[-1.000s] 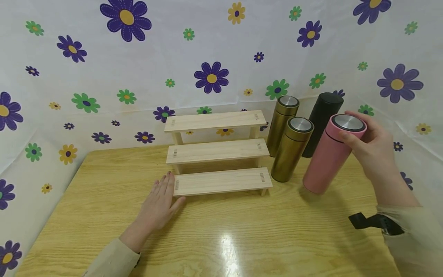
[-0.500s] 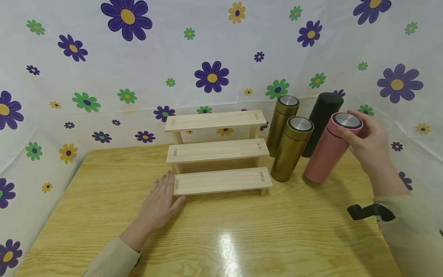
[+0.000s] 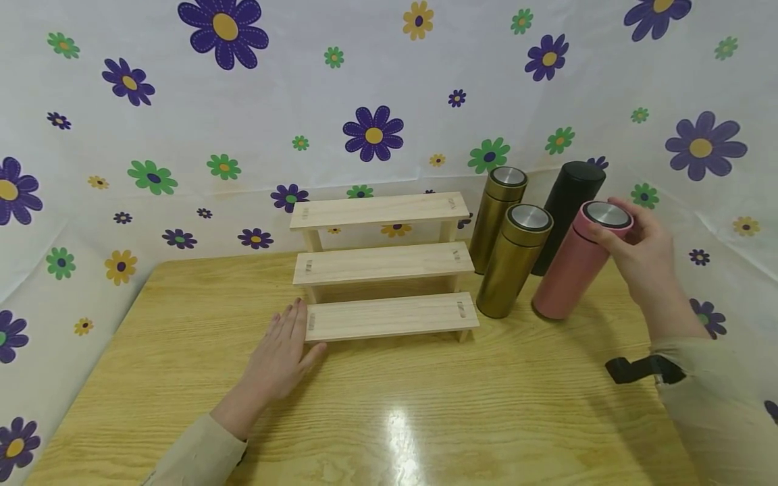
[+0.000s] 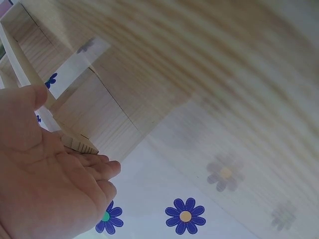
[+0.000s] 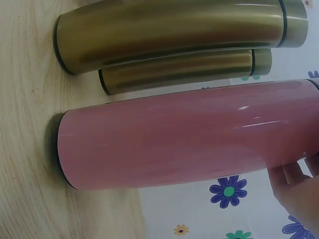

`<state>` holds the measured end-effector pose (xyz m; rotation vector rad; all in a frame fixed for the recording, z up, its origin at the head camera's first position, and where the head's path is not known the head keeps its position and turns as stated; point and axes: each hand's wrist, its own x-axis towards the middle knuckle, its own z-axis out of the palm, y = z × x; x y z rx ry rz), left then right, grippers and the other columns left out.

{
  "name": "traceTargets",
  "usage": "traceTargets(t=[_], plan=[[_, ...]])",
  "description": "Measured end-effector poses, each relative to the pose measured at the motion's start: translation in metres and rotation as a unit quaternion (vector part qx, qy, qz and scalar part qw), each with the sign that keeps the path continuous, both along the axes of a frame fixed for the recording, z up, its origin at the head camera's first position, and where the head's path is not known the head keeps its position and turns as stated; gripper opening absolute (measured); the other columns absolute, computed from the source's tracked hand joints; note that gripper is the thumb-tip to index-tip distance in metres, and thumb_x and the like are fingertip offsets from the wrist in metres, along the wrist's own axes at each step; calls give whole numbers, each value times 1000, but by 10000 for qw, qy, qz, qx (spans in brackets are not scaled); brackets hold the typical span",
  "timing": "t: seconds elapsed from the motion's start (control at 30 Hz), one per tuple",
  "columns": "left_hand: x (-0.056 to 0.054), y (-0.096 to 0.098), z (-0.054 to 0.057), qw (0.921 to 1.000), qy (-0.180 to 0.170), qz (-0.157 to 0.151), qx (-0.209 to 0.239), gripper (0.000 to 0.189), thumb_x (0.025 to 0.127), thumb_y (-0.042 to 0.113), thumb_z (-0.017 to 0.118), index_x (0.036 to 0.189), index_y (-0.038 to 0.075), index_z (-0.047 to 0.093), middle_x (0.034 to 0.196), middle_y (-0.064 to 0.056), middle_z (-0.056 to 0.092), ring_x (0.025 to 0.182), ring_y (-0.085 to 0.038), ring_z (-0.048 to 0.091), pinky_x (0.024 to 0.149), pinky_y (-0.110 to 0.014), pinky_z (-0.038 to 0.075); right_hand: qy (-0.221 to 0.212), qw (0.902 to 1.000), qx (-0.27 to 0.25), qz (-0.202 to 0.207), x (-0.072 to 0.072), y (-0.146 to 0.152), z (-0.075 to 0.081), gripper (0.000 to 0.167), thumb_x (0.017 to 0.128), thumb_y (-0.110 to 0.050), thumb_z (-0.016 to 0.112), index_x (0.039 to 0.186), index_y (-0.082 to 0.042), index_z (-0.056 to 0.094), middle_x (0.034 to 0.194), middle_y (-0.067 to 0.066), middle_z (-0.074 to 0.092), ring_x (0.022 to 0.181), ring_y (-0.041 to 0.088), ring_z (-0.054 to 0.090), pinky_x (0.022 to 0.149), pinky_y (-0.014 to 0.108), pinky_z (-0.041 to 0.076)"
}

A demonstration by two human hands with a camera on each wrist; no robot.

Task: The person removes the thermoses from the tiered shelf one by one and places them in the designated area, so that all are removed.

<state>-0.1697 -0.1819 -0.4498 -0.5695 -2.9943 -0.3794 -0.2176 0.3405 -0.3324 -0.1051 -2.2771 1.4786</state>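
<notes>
My right hand [image 3: 644, 260] grips a pink thermos flask [image 3: 574, 273] around its top, just below the silver lid. The flask stands nearly upright on the table, right of a gold thermos flask [image 3: 509, 270]. In the right wrist view the pink flask [image 5: 184, 139] fills the middle, its base at or just over the tabletop. My left hand [image 3: 273, 358] lies with straight fingers against the left end of a three-step wooden shelf [image 3: 392, 317]. Seen from the left wrist, the palm [image 4: 50, 184] touches the shelf's end, and nothing is held.
A second gold flask [image 3: 495, 223] stands behind the first, and a black flask [image 3: 568, 209] behind the pink one. The wooden table [image 3: 340, 418] runs back to a white flowered cloth [image 3: 255, 121] hanging behind and at both sides.
My right hand has moved the pink flask back, slightly left and down towards the tabletop. The left hand and the shelf have stayed where they were.
</notes>
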Motion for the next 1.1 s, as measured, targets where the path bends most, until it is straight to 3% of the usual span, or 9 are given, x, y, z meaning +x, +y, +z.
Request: traceTargets(t=[0.37,0.63,0.93,1.1], plan=[[3,0,2,10000,32,-2,-81,79,100,41,45,148,-11,12,154,-27,16,140,-40,19,116,-49,12,267,9965,-706,352,2,-1,-9,51,87,-7,69,135,-18,54,115,-8,56,98,7,53,76,7,45],[2,-1,1,10000,8,-13,-94,79,100,42,45,148,-11,11,154,-26,15,141,-39,17,116,-48,12,-321,9992,176,172,8,1,-10,61,92,-22,65,147,-25,38,133,3,46,111,8,47,84,6,44],[2,-3,0,9999,27,-43,-128,79,100,43,44,148,-11,11,154,-26,15,141,-39,18,116,-49,12,-329,9980,327,420,12,-1,-16,75,94,-19,61,154,-24,16,152,10,29,136,23,35,97,12,39],[2,-3,1,9999,-3,-35,-136,80,100,43,44,148,-11,10,154,-26,14,141,-39,16,116,-49,11,-157,9990,389,174,18,-3,-18,81,93,-21,63,154,-25,11,157,3,20,142,25,24,108,20,29]])
